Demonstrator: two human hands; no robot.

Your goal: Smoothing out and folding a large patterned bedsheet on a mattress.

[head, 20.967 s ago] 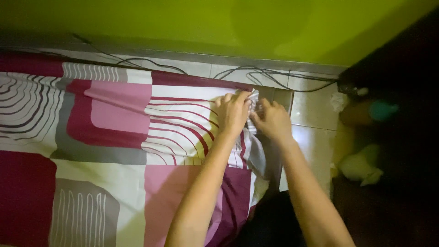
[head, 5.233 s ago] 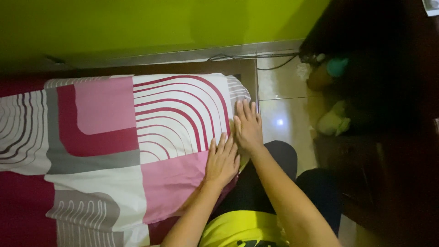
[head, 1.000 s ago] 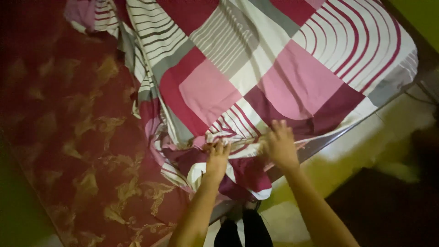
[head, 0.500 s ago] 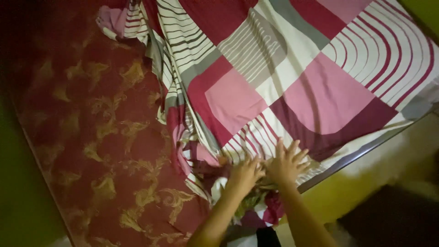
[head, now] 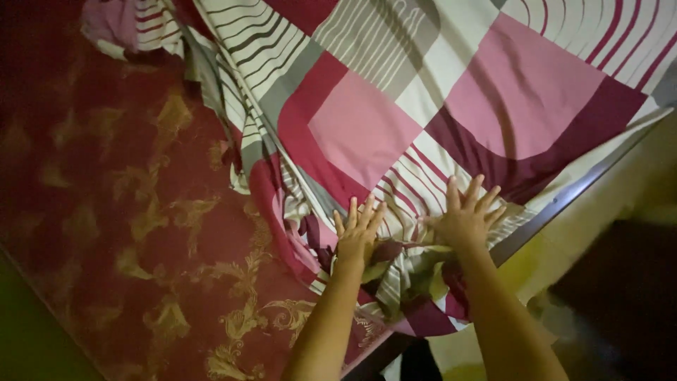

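both hands lie flat on a patterned bed sheet (head: 395,120), a cloth of pink, maroon, grey and white blocks with curved stripes. the left hand (head: 356,236) sits at about 6 o'clock in the view, palm down, its fingers (head: 352,213) spread and pointing toward 12 o'clock, pressing on a bunched, wrinkled part of the sheet. the right hand (head: 465,220) is just beside it toward 3 o'clock, also palm down with fingers (head: 474,192) fanned apart, resting on the striped edge of the sheet close to the bed's rim. neither hand pinches the cloth; both press on it with open palms.

the sheet covers the bed from 12 o'clock across to 3 o'clock and lies smooth there, while its loose edge is gathered in folds running from 11 o'clock down to the hands, with a crumpled corner hanging over the bed's edge at 6 o'clock. the bare mattress (head: 127,212), dark red with a golden leaf pattern, shows from 7 to 10 o'clock. a pale floor (head: 599,219) lies beyond the bed edge at 4 o'clock.
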